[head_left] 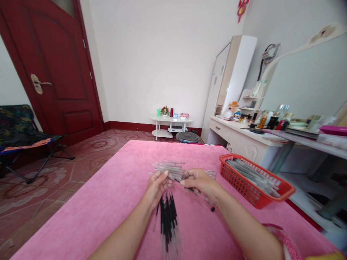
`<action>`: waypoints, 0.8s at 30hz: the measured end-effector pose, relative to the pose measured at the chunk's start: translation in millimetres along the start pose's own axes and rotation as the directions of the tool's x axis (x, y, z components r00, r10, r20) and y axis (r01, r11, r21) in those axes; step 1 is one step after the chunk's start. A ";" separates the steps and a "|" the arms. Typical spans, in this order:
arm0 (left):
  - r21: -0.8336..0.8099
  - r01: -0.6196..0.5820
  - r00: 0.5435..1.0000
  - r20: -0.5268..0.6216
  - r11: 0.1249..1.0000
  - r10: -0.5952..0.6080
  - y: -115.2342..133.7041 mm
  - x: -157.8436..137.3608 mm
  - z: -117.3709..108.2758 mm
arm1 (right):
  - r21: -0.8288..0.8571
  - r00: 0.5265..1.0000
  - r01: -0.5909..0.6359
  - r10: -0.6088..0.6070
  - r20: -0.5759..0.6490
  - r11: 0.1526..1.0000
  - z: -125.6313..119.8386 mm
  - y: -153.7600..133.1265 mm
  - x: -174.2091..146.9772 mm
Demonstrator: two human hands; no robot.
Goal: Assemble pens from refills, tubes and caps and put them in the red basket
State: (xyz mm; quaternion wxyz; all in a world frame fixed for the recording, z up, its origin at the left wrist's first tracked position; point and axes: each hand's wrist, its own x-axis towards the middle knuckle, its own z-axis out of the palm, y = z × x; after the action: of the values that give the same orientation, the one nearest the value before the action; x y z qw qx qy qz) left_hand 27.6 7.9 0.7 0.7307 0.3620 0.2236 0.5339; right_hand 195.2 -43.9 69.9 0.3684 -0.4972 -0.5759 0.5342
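Note:
My left hand (158, 186) is closed, with thumb and fingertips pinched on one end of a thin pen-like stick. My right hand (199, 182) pinches the same stick (176, 180), whose dark part shows between the two hands. Below my hands lies a bundle of slim black sticks with clear ends (168, 222), looking like pen refills. Just beyond my fingers is a blurred pile of clear, greyish thin tubes (172, 166). A small black piece (213, 209) shows beside my right wrist, at the end of a thin clear rod.
A pink cloth (108, 202) covers the work surface. At the right, a red plastic basket (241, 186) holds many clear thin tubes (252, 175). Beyond stand a white side table (162, 119) and a dressing table (238, 133) with bottles. A folding chair (24, 133) is at the left.

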 end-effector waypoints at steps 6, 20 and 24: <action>-0.085 0.102 0.994 0.044 0.991 -0.099 -4.9 -2.7 3.1 | 0.109 0.999 0.035 -0.033 -0.027 0.993 0.3 4.5 4.1; -0.492 -0.071 0.947 -0.307 0.867 -0.097 5.0 11.8 -10.2 | -0.855 0.908 -0.235 -0.210 -0.363 0.462 -60.7 37.9 12.3; -0.477 -0.073 0.946 -0.312 0.876 -0.091 4.2 11.1 -9.9 | -0.863 0.939 -0.185 -0.175 -0.296 0.469 -60.4 57.8 19.3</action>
State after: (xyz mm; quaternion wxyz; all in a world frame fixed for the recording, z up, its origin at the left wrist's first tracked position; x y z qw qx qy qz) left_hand 21.6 22.0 -1.7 0.7533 0.0742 0.2024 0.6214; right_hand 258.7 -14.0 20.6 0.1521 -0.7019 -0.6927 0.0659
